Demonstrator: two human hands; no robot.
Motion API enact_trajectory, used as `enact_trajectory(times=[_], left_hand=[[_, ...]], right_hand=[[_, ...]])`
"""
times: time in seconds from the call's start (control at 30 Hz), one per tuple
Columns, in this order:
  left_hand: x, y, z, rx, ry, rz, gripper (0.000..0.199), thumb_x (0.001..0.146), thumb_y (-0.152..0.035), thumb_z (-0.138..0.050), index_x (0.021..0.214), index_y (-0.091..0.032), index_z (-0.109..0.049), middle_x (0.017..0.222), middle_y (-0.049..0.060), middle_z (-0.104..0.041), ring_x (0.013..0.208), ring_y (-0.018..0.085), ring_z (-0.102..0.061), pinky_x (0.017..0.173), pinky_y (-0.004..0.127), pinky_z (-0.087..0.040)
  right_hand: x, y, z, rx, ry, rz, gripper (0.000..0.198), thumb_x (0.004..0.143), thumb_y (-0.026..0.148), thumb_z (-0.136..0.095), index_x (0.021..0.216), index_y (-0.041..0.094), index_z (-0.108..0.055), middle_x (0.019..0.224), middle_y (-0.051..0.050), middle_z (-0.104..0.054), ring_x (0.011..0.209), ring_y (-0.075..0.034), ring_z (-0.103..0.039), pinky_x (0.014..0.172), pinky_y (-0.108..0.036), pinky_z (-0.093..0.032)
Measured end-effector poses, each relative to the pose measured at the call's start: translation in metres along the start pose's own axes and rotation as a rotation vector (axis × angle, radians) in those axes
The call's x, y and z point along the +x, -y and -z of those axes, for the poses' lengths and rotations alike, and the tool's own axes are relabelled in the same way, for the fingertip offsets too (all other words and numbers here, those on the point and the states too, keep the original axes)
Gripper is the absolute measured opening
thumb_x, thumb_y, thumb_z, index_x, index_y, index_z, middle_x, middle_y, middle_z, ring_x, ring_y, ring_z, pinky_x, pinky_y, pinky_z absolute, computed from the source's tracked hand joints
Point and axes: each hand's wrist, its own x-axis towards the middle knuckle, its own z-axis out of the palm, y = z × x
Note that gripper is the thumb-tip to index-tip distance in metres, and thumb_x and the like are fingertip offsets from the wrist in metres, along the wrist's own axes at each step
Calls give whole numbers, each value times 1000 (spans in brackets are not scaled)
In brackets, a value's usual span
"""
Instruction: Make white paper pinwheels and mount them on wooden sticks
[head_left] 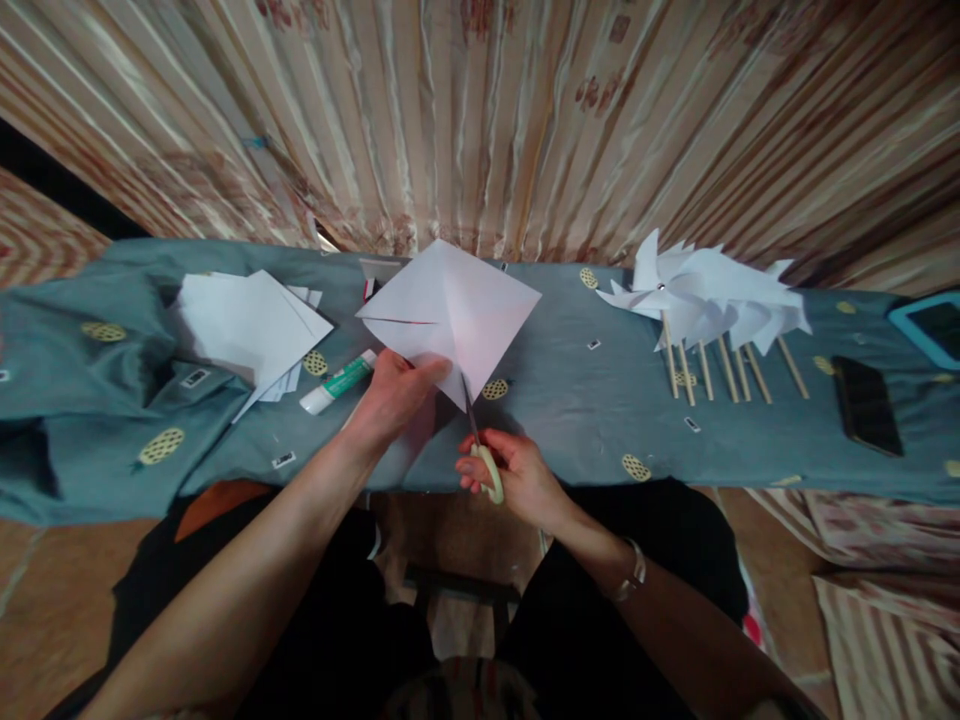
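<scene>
Loose paper (232, 325) is piled at nine o'clock from the white sheet (487, 315), with a glue stick (339, 381) at eight. The sheet, held mid-table, is pinched near its seven-o'clock edge by the left hand (397, 395); at five, scissors (493, 480) are gripped by the right hand (521, 470), blades at the sheet's bottom corner. Pinwheels (705, 285) are gathered at three.

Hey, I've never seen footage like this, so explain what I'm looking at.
There's no machine here, just a person's two bare hands, seen by a camera worn on the head, looking forward and down. The left hand holds a creased white sheet; the right hand holds scissors, their blades at the sheet's near corner. On the grey-green cloth lie more papers and a glue stick to the left, with paper pinwheels on sticks and a dark phone to the right.
</scene>
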Motion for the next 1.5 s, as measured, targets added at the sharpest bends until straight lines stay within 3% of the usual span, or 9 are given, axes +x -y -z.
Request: enact_trajectory(times=[0.2, 0.37, 1.2, 1.5], left_hand=[[-5, -4, -10, -72, -8, 33, 19, 54, -17, -74, 72, -15, -68, 71, 2, -70, 66, 17, -63, 67, 29, -51], [-6, -5, -14, -82, -45, 14, 22, 52, -15, -74, 73, -16, -68, 69, 1, -70, 69, 18, -65, 67, 28, -52], [-10, -1, -13, -108, 10, 36, 26, 56, -15, -72, 81, -15, -67, 76, 1, -71, 74, 18, -66, 79, 32, -51], [-11, -2, -14, -118, -6, 55, 26, 55, -15, -75, 79, -14, -66, 76, 2, -72, 72, 18, -66, 77, 30, -51]], right_hand=[[1, 6, 2, -21, -15, -14, 43, 69, 54, -75, 89, 19, -62, 62, 2, -66, 52, -10, -60, 49, -21, -46], [2, 7, 3, -7, -18, -5, 43, 68, 53, -76, 90, 18, -62, 63, 2, -66, 53, -11, -61, 50, -21, -47], [4, 8, 4, -24, -24, 7, 42, 70, 58, -73, 80, 19, -61, 61, 2, -66, 50, -9, -58, 49, -20, -46], [5, 4, 6, -34, -30, 28, 37, 73, 53, -72, 83, 19, -62, 61, 1, -66, 50, -10, -58, 47, -20, -45]])
